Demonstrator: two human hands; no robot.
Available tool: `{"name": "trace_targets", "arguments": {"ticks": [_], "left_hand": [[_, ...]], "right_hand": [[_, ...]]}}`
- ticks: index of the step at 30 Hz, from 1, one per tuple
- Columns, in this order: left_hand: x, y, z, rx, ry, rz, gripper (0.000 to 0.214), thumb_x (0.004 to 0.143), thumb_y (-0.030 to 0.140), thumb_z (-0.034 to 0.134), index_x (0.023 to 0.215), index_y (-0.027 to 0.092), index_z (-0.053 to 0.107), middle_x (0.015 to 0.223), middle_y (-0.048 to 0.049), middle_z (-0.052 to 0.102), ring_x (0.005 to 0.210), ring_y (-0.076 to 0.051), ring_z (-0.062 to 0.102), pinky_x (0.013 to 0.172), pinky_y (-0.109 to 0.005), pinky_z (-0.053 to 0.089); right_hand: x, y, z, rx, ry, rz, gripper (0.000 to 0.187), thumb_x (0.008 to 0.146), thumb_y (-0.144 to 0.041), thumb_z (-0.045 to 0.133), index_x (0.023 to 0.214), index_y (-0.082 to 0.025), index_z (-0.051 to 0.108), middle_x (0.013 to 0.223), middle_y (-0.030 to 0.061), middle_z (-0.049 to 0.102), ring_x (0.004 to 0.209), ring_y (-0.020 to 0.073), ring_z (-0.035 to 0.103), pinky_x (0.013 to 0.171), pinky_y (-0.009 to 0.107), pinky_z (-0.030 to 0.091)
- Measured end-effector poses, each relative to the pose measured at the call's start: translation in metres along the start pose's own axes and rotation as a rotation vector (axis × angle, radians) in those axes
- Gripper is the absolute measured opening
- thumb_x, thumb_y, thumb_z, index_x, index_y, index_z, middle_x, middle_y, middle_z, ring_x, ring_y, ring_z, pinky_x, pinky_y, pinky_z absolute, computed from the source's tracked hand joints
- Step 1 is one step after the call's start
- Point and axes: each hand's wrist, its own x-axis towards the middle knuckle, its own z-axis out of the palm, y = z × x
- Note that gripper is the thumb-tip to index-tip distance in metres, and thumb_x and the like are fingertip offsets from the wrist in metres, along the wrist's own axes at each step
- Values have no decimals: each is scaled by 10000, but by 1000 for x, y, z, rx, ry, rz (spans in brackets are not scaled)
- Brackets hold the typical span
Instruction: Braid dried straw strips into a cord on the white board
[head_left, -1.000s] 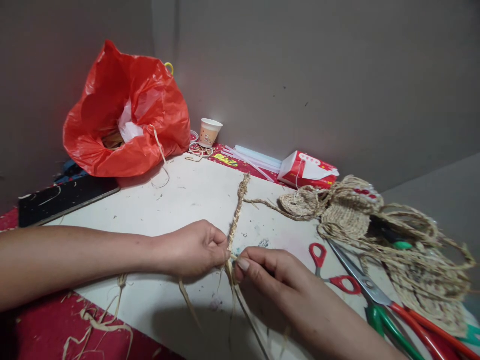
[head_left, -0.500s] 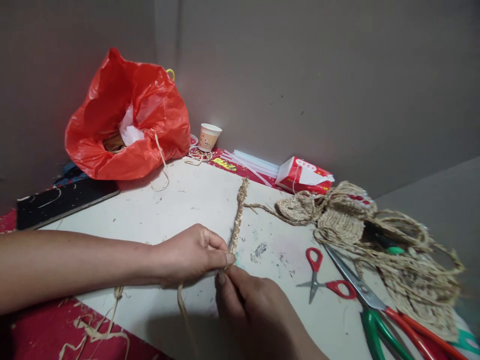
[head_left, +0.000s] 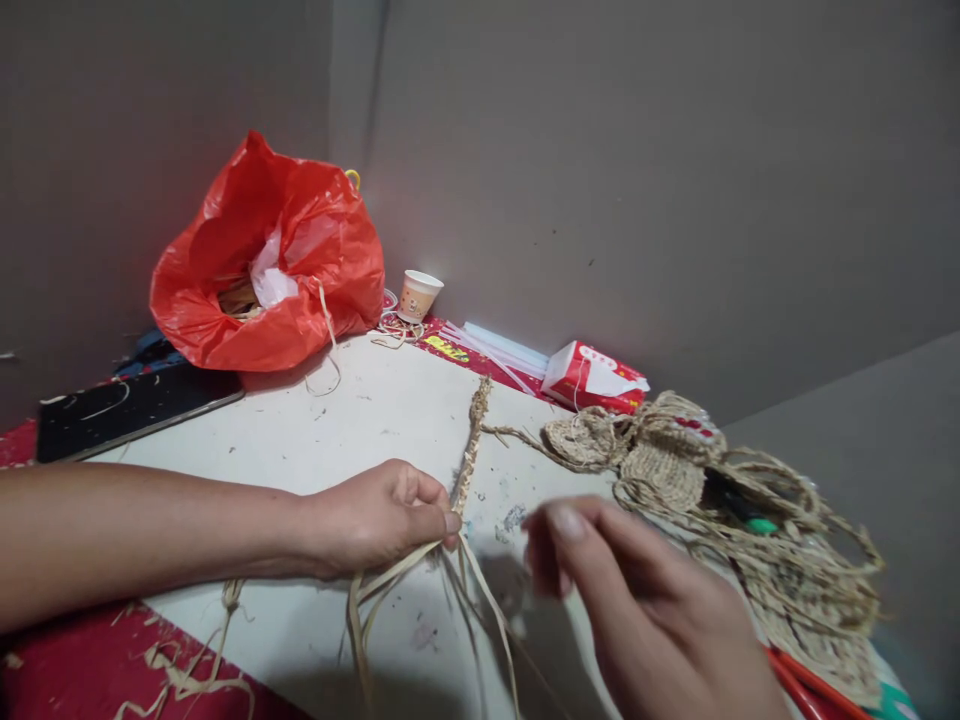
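My left hand (head_left: 382,518) is closed, thumb and fingers pinching the near end of a narrow straw braid (head_left: 471,455). The braid points away from me over the white board. From under the pinch, loose pale straw strands (head_left: 491,590) fan out toward me, some to the left and some to the right. Away from the braid, to its right, hovers my right hand (head_left: 645,600). Its fingers are curled and blurred by motion, and no strand clearly shows in them. It covers part of the board and the scissors area.
Coiled braided straw cord (head_left: 667,475) lies at the right, with red scissor handles (head_left: 814,685) at the lower right. Toward the back are a red plastic bag (head_left: 330,230), a paper cup (head_left: 420,297) and a red tissue pack (head_left: 596,378). A black tablet-like slab (head_left: 135,405) is at left.
My right hand has come off the near end of the braid and moved right. Strands now hang spread below my left hand, which keeps its pinch. The view has shifted slightly.
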Motion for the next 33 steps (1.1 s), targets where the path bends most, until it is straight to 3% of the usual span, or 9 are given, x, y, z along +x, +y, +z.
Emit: {"name": "trace_targets", "arguments": {"ticks": [2,5,8,11,15,18,27,31,33], "left_hand": [[1,-1,1,-50,-16,60,300,744,391,623,640,135,508,478,76,402,433,-39,288,439,-185,210],[3,-5,3,-129,-93,118,326,750,419,609,641,138,487,524,42,475,482,-61,398,486,-192,294],[5,-7,2,-66,-57,61,274,743,370,606,645,151,472,494,58,446,438,-55,357,441,-189,252],[5,-5,-1,20,-37,27,207,743,304,592,653,154,481,479,84,391,411,-40,275,408,-184,182],[6,-1,-8,107,-162,38,170,798,268,509,680,146,512,527,67,439,425,-42,299,418,-184,209],[6,2,-13,230,-205,49,156,814,249,483,684,164,467,519,83,380,435,-47,275,424,-187,205],[-6,23,-13,858,-81,204,196,819,169,432,635,156,499,541,57,415,501,-61,356,499,-183,290],[-20,18,-2,1195,28,301,189,839,186,403,723,166,552,511,35,465,420,-81,340,433,-212,254],[-26,11,4,1406,9,416,134,810,166,432,792,161,565,530,17,505,384,-99,340,389,-239,212]], "right_hand": [[16,3,6,194,95,127,301,830,-500,549,883,-215,633,769,45,637,710,181,593,638,264,475],[26,12,25,486,-170,297,370,806,-519,584,941,-175,605,740,48,632,676,163,589,673,274,477],[25,19,34,633,-383,390,354,835,-514,551,781,-164,549,519,-44,465,410,64,361,436,188,327],[24,24,28,630,-392,419,374,833,-493,570,676,-170,466,507,-86,309,415,41,179,389,183,122],[30,28,17,516,-455,382,390,836,-497,559,649,-161,494,483,-89,283,412,47,167,388,204,86],[34,28,18,587,-506,401,418,820,-491,572,578,-181,429,446,-95,275,381,46,147,371,208,88],[26,27,35,604,-276,427,440,756,-490,639,528,-178,427,391,-110,234,361,37,122,364,209,55],[22,25,43,730,-203,408,383,745,-451,668,565,-157,499,419,-103,263,396,38,151,379,193,102],[20,24,47,777,-182,430,415,720,-451,693,539,-169,449,426,-105,252,397,35,146,375,189,105]]}}
